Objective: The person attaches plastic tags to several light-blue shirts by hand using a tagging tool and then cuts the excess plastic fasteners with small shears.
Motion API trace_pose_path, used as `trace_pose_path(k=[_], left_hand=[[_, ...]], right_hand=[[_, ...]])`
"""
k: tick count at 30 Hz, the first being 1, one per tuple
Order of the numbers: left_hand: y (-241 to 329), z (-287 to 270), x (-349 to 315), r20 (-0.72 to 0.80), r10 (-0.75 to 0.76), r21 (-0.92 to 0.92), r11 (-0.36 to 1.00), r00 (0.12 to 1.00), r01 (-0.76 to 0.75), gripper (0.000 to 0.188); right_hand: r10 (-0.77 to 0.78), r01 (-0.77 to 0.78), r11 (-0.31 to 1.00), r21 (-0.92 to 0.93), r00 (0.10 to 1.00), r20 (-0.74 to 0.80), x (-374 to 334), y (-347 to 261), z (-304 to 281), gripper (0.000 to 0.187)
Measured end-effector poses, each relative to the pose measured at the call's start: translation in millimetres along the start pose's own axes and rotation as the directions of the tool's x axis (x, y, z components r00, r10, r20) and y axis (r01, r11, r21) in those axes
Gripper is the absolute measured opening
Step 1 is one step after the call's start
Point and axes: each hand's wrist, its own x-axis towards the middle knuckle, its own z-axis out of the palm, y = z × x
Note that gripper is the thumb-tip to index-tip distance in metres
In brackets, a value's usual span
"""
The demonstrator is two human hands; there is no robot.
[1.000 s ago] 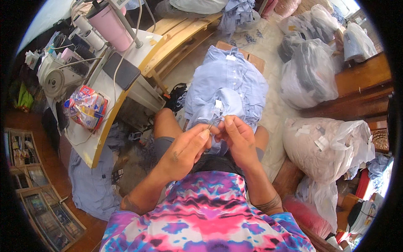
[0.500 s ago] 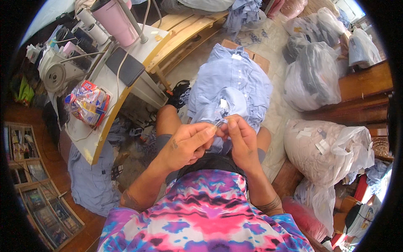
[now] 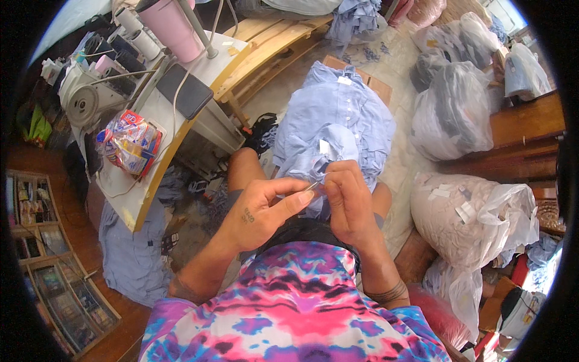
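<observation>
My left hand (image 3: 256, 211) pinches a thin, pointed metal tool (image 3: 312, 186) between thumb and forefinger; its exact kind is too small to tell. Close on its right, my right hand (image 3: 348, 202) is closed, fingers curled inward, and what they grip is hidden. Both hands are over my lap, at the near end of a pile of light blue button-up shirts (image 3: 338, 111). The nearest shirt's bunched collar (image 3: 335, 142), with a white label (image 3: 324, 147), lies just beyond my fingertips.
At left stands a sewing table (image 3: 142, 202) with a machine (image 3: 84, 102), thread cones, a pink tumbler (image 3: 172, 30), a phone (image 3: 184, 92) and a snack packet (image 3: 129, 145). Blue garments (image 3: 129, 253) lie beneath it. Stuffed plastic bags (image 3: 455, 114) line the right side; a wooden bench (image 3: 271, 36) stands beyond.
My hands have drawn slightly apart. The right hand has turned and curled more, and the metal tool now shows more plainly in the left. The view has shifted a little.
</observation>
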Motion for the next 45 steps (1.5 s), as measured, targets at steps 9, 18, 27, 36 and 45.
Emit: trace_pose_path(k=[9,18,27,36,45], left_hand=[[-1.8,0.7,-5.0,-0.072,0.045,0.092,0.995,0.996,-0.038,0.032],[2.3,-5.9,-10.1,-0.053,-0.013,-0.008,1.0,0.999,0.012,0.027],[-13.9,6.7,21.4,-0.025,0.113,-0.245,0.963,0.993,-0.115,0.017],[-18.6,1.9,22.9,0.1,0.07,-0.634,0.774,0.992,0.009,0.014],[-11.9,2.0,21.0,0.062,0.027,-0.446,0.895,0.998,0.004,0.019]], right_hand=[[-0.009,0.01,0.999,-0.049,1.0,0.02,-1.4,-4.6,1.2,0.008],[0.031,-0.032,0.999,-0.022,0.998,-0.057,-3.4,-2.3,3.8,0.009],[0.154,-0.146,0.955,0.258,0.988,-0.012,-8.0,-7.0,0.0,0.018],[0.224,-0.197,0.956,0.218,0.969,-0.106,-0.9,-33.1,-8.3,0.02],[0.264,-0.206,0.926,0.317,0.953,-0.151,-7.4,-30.8,2.1,0.015]])
